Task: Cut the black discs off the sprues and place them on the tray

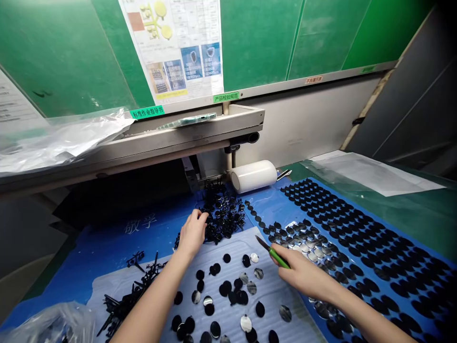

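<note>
My left hand (193,233) is at the near left edge of a heap of black plastic sprue parts (223,214). Its fingers are curled down together, and whatever they pinch is hidden by the hand. In my right hand (298,267) is a pair of nippers (279,256) with green handles and dark, pointed jaws aimed at the heap. Loose glossy black discs (225,288) lie scattered between my forearms on a pale foam sheet (264,286). Thin black runner scraps (134,290) are piled beside my left forearm.
Rows of black discs (357,224) cover the blue mat (103,247) at right. A white roll (254,176) lies behind the heap. A metal shelf (185,136) overhangs the back left, with a plastic bag (64,138) on it. Another clear bag (53,324) sits front left.
</note>
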A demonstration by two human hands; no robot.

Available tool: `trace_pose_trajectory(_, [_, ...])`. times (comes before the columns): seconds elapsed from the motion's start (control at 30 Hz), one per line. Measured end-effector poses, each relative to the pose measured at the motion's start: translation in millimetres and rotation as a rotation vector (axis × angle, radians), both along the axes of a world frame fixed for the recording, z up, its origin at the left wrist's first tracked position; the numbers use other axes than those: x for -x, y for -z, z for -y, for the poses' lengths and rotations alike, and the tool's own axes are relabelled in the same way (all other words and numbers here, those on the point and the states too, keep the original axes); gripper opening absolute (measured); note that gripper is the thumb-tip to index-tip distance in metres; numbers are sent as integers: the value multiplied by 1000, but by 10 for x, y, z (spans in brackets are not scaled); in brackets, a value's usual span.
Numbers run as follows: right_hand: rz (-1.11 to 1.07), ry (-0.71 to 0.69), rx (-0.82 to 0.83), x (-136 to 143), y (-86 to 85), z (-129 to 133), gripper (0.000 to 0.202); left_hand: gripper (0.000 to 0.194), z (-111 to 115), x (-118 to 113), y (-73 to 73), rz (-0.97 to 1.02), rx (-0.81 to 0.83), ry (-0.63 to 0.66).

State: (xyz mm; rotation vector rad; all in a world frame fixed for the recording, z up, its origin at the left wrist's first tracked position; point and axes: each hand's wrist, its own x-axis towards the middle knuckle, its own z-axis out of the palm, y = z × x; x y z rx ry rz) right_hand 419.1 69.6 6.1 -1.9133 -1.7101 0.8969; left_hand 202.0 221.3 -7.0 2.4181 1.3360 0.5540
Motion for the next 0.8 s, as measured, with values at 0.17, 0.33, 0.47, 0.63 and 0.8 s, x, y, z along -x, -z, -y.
trace_pose_trajectory(0.17, [-44, -52, 0, 211, -38, 20, 19, 19, -229, 175, -156, 111, 79, 91])
trace_pose_trajectory(0.33, [-294, -9, 14, 406, -46, 82, 13, 18, -6, 453, -320, 412, 160, -119])
trace_pose_trajectory(0.47, [-627, -5, 15, 637, -69, 45, 14, 24, 256, 553, -273, 667, 372, -283])
trace_pose_trajectory(0.63, [-707, 50, -27, 956, -146, -65, 29, 21, 605, 556, -326, 892, 586, -337])
trace_pose_trajectory(0.8, [-694, 167, -230, 1186, -221, -84, 21, 16, 1075, 545, -539, 989, 778, -286])
